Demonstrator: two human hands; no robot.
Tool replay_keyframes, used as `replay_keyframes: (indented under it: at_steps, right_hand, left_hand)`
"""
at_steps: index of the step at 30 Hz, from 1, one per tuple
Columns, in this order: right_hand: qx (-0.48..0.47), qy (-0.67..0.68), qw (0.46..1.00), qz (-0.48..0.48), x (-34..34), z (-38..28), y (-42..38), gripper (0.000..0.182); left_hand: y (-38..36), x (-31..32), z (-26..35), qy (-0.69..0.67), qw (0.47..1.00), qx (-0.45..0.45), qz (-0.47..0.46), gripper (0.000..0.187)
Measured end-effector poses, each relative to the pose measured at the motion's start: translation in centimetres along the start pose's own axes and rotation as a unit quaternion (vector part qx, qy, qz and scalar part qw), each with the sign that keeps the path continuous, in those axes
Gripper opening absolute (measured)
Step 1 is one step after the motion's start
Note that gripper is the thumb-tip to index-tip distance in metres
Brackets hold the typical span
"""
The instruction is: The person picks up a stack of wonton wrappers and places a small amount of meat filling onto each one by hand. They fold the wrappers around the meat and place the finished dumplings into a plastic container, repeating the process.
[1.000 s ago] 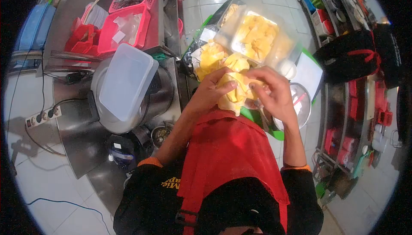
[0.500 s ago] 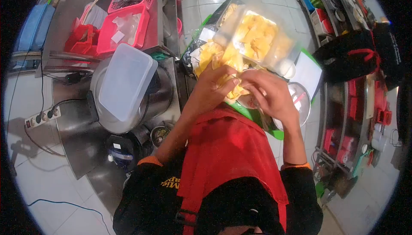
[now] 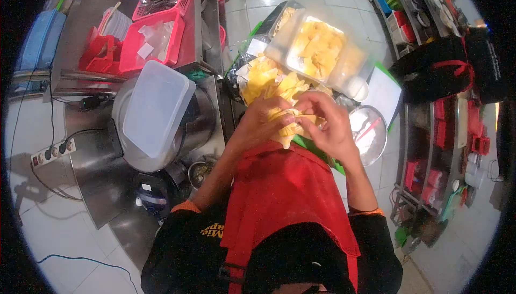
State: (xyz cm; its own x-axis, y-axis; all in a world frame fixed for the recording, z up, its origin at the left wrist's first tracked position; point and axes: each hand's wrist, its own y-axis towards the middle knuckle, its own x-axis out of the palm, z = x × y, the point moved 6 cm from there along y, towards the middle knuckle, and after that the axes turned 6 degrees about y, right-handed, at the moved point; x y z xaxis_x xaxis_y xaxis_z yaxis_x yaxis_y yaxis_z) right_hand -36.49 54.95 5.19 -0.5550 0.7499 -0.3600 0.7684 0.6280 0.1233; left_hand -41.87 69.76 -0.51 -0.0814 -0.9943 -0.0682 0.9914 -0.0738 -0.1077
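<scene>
My left hand (image 3: 264, 119) is closed around several thin yellow sheets (image 3: 289, 127) that look like wonton wrappers, just above the red apron. Beside it, my right hand (image 3: 329, 125) has its thumb and fingers pinched at the edge of these wrappers; any filling is hidden by the fingers. Just beyond my hands lies a loose heap of yellow wrappers (image 3: 262, 76) on pale paper. Behind that, a clear plastic container (image 3: 294, 62) holds several folded yellow pieces (image 3: 320, 44). To the right of my right hand is a metal bowl (image 3: 381, 146) with white contents and a pink-handled utensil (image 3: 370, 127).
On the left, a translucent lid or box (image 3: 158, 109) rests on a large steel pot (image 3: 201, 117). Pink baskets (image 3: 174, 41) stand on the steel counter (image 3: 75, 41). A power strip (image 3: 52, 153) with cables lies lower left. Shelving (image 3: 411, 149) and a dark-clothed person (image 3: 432, 71) are at right.
My right hand has shifted slightly left and down toward my left hand. The wrappers in my hands now sit lower, closer to the apron, and more of the metal bowl shows.
</scene>
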Motion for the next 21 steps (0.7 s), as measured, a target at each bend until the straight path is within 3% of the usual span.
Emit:
replay_keyframes:
  at_steps: [3,5,7,9,11,13,15,19,21]
  right_hand:
    - [-0.033,-0.083,0.996,0.012,0.2,-1.1,-0.1,0.038]
    - [-0.013,-0.049,0.999,0.008,-0.1,-0.9,0.1,0.037]
    - [0.007,-0.016,1.000,0.004,-0.6,-0.9,0.4,0.035]
    - [0.040,0.124,0.985,0.112,-2.9,-0.6,1.3,0.028]
    - [0.083,0.158,0.970,0.163,-5.7,0.8,2.7,0.023]
    - [0.088,0.064,0.977,0.183,-8.0,2.8,5.2,0.022]
    - [0.161,-0.119,0.970,0.142,-9.1,7.5,7.6,0.021]
    - [0.126,-0.147,0.978,0.073,-7.4,14.3,11.4,0.020]
    - [0.138,-0.010,0.990,0.021,-5.7,15.6,13.0,0.018]
  left_hand:
    - [-0.2,0.0,-0.7,-0.023,1.000,-0.005,0.011,0.021]
    - [-0.3,-0.2,-1.2,-0.041,0.999,0.006,0.020,0.023]
    - [-1.2,-1.6,-3.5,-0.129,0.985,-0.060,0.101,0.025]
    - [-1.8,-3.1,-4.5,-0.141,0.976,-0.058,0.153,0.019]
    - [-2.6,-4.9,-5.3,-0.153,0.965,-0.056,0.206,0.014]
    - [-3.7,-6.9,-6.3,-0.172,0.947,-0.079,0.258,0.014]
    - [-4.6,-8.0,-7.0,-0.199,0.940,-0.075,0.268,0.014]
    - [-6.2,-8.6,-7.1,-0.223,0.923,-0.083,0.302,0.012]
    - [-6.9,-8.5,-7.3,-0.247,0.919,-0.075,0.297,0.013]
